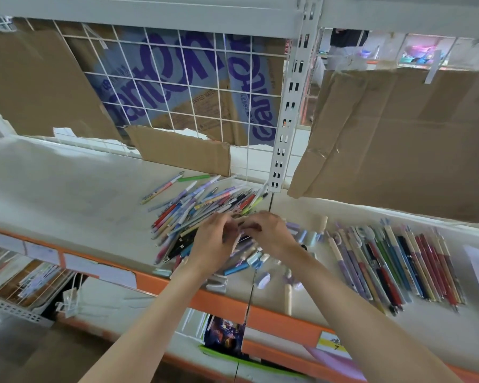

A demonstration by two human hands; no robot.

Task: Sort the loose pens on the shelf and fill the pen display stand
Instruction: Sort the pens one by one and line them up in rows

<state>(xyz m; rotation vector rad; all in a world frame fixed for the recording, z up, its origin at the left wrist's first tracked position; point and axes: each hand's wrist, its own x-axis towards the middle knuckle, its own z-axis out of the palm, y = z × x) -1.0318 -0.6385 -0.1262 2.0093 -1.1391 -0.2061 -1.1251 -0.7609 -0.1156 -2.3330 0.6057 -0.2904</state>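
Working over the loose pen pile (199, 214) mid-shelf, your left hand (215, 239) and right hand (266, 233) meet, fingers curled; grip contents blurred, cannot tell. Pens look light, stiff, slick; pinch one mid-barrel.

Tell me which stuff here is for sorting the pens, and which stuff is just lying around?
For the job:
- messy pen pile
- sorted pen row
- left hand and right hand, both fingering pens over the pile
- shelf

Just lying about:
- cardboard sheet hanging at the right
- torn cardboard piece
- wire grid
- printed box behind the grid
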